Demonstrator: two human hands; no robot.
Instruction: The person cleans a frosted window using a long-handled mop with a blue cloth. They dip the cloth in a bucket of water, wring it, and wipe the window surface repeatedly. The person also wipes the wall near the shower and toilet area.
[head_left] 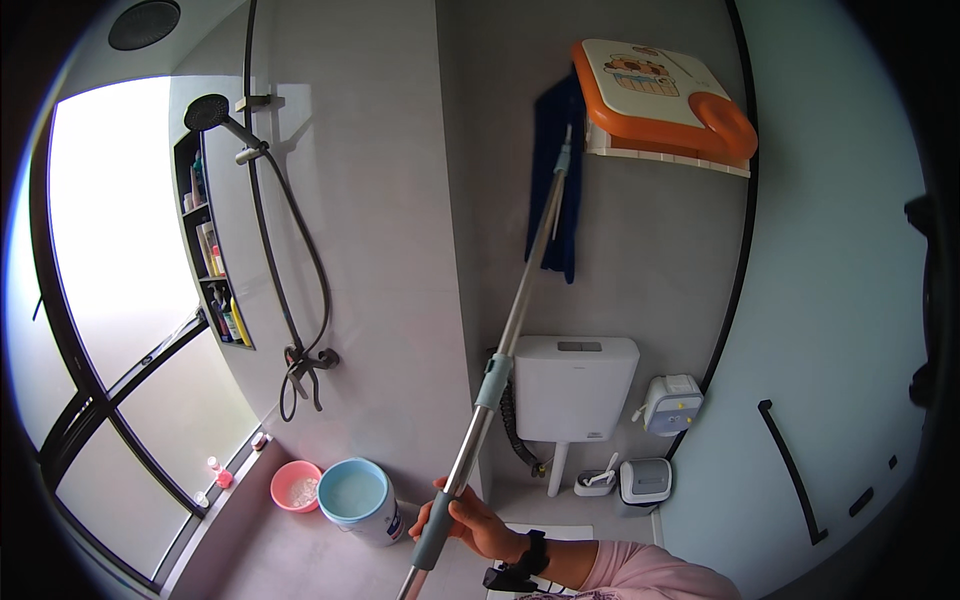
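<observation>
A: Right hand (468,520) status?
B: Wrapped around the mop pole (505,335), low on the grip. Pole runs up to the blue mop head (562,190) against the wall, above the toilet cistern (575,385).
A: Left hand?
B: Out of frame.

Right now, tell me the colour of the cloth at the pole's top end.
Dark blue cloth, hanging against the grey wall; the head view shows it.

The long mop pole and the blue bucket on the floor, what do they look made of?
The long silver mop pole looks like brushed metal: it shows a bright sheen along its length, with matte grey-teal collars, probably plastic. The right hand grips the lower collar. The round light-blue bucket looks like smooth moulded plastic, with an even colour and soft gloss.
</observation>
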